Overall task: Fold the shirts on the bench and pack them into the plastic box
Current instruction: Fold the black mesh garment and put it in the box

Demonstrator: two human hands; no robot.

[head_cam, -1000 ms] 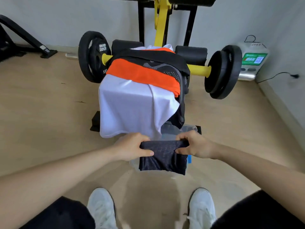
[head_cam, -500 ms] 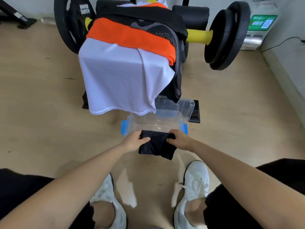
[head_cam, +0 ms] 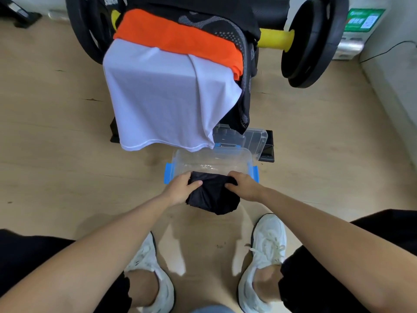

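So the folded black shirt sits between the left hand and right hand, over the near rim of the clear plastic box on the wooden floor. The clear plastic lid is just behind it, to the right. A white cloth shirt hangs behind the box, with an orange cloth shirt lying on it.

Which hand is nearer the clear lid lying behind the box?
Right. The right hand grips the dark shirt straight in front of the lid; the left hand grips its other end, farther left.
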